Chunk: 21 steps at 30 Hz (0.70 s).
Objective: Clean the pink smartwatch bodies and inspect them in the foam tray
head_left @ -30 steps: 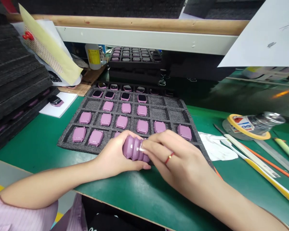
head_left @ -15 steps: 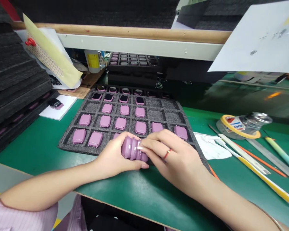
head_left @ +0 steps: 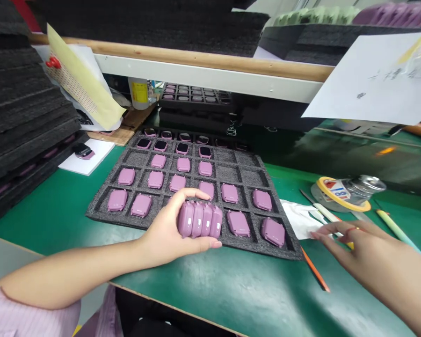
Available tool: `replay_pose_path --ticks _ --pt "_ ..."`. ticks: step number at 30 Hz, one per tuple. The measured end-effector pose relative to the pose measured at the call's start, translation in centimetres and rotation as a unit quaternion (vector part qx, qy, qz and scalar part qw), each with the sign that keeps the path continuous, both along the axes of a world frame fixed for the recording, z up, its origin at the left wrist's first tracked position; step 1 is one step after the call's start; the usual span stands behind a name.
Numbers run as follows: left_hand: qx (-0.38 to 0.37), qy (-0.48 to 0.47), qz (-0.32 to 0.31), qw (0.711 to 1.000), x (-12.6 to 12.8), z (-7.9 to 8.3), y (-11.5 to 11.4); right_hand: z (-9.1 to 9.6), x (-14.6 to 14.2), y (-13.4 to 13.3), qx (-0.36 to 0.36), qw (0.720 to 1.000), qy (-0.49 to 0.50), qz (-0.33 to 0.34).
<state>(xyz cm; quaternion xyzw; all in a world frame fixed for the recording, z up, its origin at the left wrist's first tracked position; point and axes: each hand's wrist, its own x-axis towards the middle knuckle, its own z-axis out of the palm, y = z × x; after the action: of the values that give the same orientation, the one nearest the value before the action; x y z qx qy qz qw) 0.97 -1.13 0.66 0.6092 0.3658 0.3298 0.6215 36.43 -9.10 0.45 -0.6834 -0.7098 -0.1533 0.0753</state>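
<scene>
My left hand point(head_left: 170, 227) is wrapped round a row of several purple watch cases point(head_left: 200, 220), held on edge side by side just above the tray's front. Their narrow sides, each with a small pale slot, face me. Off to the right, my right hand point(head_left: 358, 245) has its thumb and forefinger pinched at the corner of a crumpled white tissue point(head_left: 298, 217). Beneath my left hand lies a black foam tray point(head_left: 228, 173) with compartments. Purple watch cases lie face down in its nearer rows, and watches with dark screens point(head_left: 182, 149) fill part of the back rows.
Right of the tray are a glass bottle point(head_left: 337, 194) with a metal top and yellow tape, an orange stick point(head_left: 315, 269) and a green-yellow pen point(head_left: 395, 224). Stacked foam trays point(head_left: 24, 89) rise at the left. A shelf edge point(head_left: 210, 77) with hanging paper crosses above.
My right hand has left the watch cases and moved right to the tissue. My left hand still holds the cases, now turned with their slots clearer. The view has tilted up slightly.
</scene>
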Motion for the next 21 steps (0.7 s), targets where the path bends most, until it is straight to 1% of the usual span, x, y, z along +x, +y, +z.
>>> replay_pose_path --ticks 2,3,6,8,10,12,13,14,15,16,17,18,19,21 --pt "0.007 -0.001 -0.003 1.0 0.0 0.1 0.0 -1.4 -0.8 -1.2 0.019 0.999 0.004 0.042" --pt "0.017 0.0 -0.002 1.0 0.1 0.1 0.0 -2.0 -1.4 -1.6 0.022 0.999 0.018 0.045" --pt "0.04 0.006 0.005 0.999 0.1 0.2 0.0 -3.2 -2.6 -2.3 0.041 0.997 0.061 0.012" --pt "0.032 0.009 0.008 0.999 0.0 0.2 0.0 -3.1 -2.3 -2.0 0.053 0.997 0.053 0.003" --pt "0.023 0.01 0.006 1.0 0.0 0.2 0.0 -1.9 -1.5 -1.3 0.056 0.998 0.027 0.004" --pt "0.032 0.015 0.007 0.999 0.0 0.2 0.0 0.3 -1.4 -0.4 0.075 0.997 0.021 0.011" --pt "0.039 0.02 0.008 0.999 0.0 0.2 0.1 1.6 -2.0 0.0 0.086 0.995 0.032 0.041" --pt "0.046 0.025 0.01 0.999 0.0 0.1 0.1 2.8 -3.0 0.4 0.129 0.989 0.063 0.041" --pt "0.05 0.032 0.01 0.998 0.1 0.1 0.1 4.0 -4.5 0.7 0.137 0.979 0.135 0.062" --pt "0.053 0.037 0.011 0.998 0.1 0.1 0.2 4.9 -6.3 1.0 0.142 0.961 0.213 0.107" --pt "0.054 0.042 0.013 0.998 0.1 0.1 0.2 5.6 -8.2 1.2 0.13 0.937 0.281 0.159" --pt "0.055 0.046 0.015 0.997 0.2 0.1 0.3 6.0 -10.1 1.4 0.108 0.916 0.334 0.193" --pt "0.055 0.046 0.018 0.997 0.2 0.1 0.3 6.2 -11.9 1.6 0.089 0.895 0.375 0.224" --pt "0.051 0.042 0.026 0.997 0.3 0.2 0.4 5.8 -14.5 2.0 0.049 0.871 0.409 0.268"
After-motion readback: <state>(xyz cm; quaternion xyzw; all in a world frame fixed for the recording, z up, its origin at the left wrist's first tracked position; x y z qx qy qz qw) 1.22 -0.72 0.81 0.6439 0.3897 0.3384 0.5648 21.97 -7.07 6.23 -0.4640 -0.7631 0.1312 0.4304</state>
